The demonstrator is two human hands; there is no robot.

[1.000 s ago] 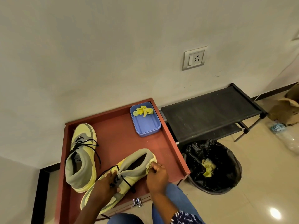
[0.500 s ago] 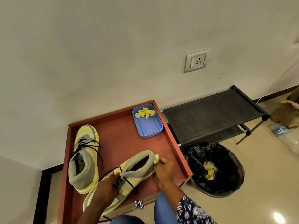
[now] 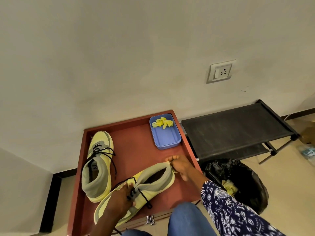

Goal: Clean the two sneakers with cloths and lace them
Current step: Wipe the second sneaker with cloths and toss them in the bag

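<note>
**Wiping the heel of the near sneaker**

The cleaning step looks to be in hand, lacing not yet. The near sneaker (image 3: 136, 189) lies tilted on the red counter (image 3: 136, 150), toe toward the person. The left hand (image 3: 122, 198) grips it over the tongue, fingers curled among the loose black laces. The right hand (image 3: 180, 167) pinches a small yellow cloth (image 3: 167, 163) against the grey heel collar, its fingers (image 3: 172, 158) touching the collar's rim. The second sneaker (image 3: 98, 164) stands just beside, laces threaded but untied. Next, I judge, the cloth must travel round the heel while the left hand steadies the shoe. Spare cloths (image 3: 162, 122) sit in the blue tray (image 3: 166, 138).
</note>
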